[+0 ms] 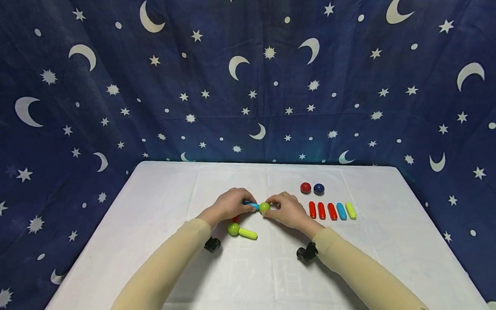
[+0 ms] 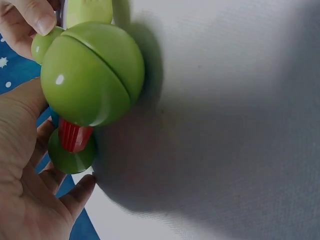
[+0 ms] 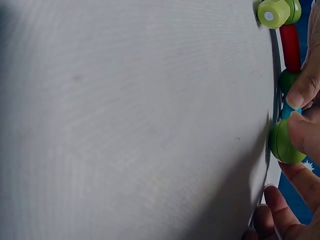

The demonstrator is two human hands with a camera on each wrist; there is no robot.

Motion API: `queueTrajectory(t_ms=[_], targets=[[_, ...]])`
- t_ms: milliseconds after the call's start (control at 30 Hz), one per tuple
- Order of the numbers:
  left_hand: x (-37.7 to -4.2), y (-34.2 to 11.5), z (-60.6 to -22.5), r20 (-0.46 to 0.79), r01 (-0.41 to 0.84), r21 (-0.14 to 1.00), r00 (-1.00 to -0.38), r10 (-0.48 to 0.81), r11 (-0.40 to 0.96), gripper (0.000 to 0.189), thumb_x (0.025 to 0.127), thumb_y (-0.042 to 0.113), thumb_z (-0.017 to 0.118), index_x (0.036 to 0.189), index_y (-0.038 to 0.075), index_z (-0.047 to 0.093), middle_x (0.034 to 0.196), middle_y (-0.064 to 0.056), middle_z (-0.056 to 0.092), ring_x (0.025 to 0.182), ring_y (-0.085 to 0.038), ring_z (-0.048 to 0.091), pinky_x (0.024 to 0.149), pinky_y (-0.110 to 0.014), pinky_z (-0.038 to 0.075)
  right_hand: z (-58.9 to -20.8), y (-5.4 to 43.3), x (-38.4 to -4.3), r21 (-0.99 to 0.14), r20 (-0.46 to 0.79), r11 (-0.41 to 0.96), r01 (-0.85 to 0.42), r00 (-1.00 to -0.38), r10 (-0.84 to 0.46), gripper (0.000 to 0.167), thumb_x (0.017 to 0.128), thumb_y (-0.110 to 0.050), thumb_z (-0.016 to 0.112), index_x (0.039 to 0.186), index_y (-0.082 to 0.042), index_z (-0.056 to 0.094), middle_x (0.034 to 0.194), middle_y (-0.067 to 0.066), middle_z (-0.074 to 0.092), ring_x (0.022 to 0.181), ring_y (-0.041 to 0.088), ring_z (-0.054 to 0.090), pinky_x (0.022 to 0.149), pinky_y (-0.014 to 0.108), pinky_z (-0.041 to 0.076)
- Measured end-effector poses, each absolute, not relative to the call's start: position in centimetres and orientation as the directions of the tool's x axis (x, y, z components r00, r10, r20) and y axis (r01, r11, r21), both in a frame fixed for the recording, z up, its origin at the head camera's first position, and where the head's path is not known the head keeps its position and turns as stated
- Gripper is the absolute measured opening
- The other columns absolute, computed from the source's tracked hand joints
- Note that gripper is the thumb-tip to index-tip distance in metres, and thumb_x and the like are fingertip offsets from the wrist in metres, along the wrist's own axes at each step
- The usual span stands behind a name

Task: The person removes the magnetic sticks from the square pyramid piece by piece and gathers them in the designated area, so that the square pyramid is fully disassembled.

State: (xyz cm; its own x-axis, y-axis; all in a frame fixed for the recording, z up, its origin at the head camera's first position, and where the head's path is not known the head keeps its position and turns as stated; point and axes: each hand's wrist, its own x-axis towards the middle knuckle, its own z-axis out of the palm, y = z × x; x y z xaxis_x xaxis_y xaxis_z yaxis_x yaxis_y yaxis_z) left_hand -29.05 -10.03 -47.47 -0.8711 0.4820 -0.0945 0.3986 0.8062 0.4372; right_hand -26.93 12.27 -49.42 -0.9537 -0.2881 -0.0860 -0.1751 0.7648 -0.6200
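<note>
My left hand (image 1: 229,203) pinches a blue rod (image 1: 252,205), which meets a lime-green ball (image 1: 264,207). From the other side, my right hand (image 1: 288,210) holds that ball between thumb and fingers. In the right wrist view, a darker green ball (image 3: 288,80) sits at the blue rod's other end, partly behind my left thumb. A red rod (image 3: 290,47) runs from it to a second lime-green ball (image 1: 233,229), which has a yellow-green rod (image 1: 248,234) attached. My left hand covers much of the red rod in the head view.
Right of my hands lie several loose rods: red ones (image 1: 322,210), a blue one (image 1: 341,211) and a yellow-green one (image 1: 350,210). Behind them are a red ball (image 1: 305,188) and a dark blue ball (image 1: 319,189). A starry curtain (image 1: 275,80) borders the white-covered table (image 1: 260,290).
</note>
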Motion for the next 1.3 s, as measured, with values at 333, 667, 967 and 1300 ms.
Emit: queueTrajectory(t_ms=[333,667,967,1300], targets=[[-28.9,-9.9,-47.6,-0.098,0.413,0.364,-0.874,0.476,0.835,0.019,0.095,0.036,0.075,0.110,0.025,0.079,0.121,0.007,0.068,0.117,-0.018,0.059,0.103,-0.038,0.046,-49.4,12.7,-27.0,-0.625,-0.084,0.756,-0.193,-0.947,-0.311,0.036,0.088,-0.040,0.081,0.118,-0.020,0.074,0.115,0.002,0.061,0.108,0.023,0.052,0.095,0.044,0.046],[-28.7,-9.7,-47.1,-0.103,0.403,0.356,-0.880,0.464,0.843,0.021,0.095,0.036,0.075,0.112,0.024,0.078,0.119,0.007,0.067,0.112,-0.017,0.059,0.101,-0.037,0.047,-48.9,12.7,-26.9,-0.656,-0.100,0.740,-0.152,-0.953,-0.285,0.035,0.085,-0.034,0.085,0.112,-0.014,0.074,0.113,0.003,0.062,0.107,0.024,0.053,0.097,0.044,0.045],[-28.4,-9.9,-47.5,-0.108,0.397,0.404,-0.874,0.474,0.824,0.019,0.096,0.036,0.074,0.111,0.024,0.079,0.121,0.006,0.066,0.118,-0.020,0.057,0.102,-0.039,0.046,-47.7,16.0,-26.7,-0.733,-0.022,0.637,-0.238,-0.928,-0.372,0.035,0.086,-0.034,0.084,0.117,-0.019,0.076,0.111,0.002,0.066,0.099,0.022,0.059,0.085,0.041,0.050],[-28.5,-10.1,-47.6,-0.099,0.404,0.410,-0.872,0.480,0.818,0.020,0.096,0.038,0.073,0.111,0.025,0.079,0.122,0.006,0.065,0.119,-0.020,0.056,0.103,-0.039,0.045,-45.3,25.8,-28.4,-0.711,-0.004,0.691,-0.135,-0.981,-0.195,0.052,0.090,-0.043,0.079,0.131,-0.013,0.070,0.120,0.012,0.060,0.106,0.033,0.050,0.081,0.042,0.045]])
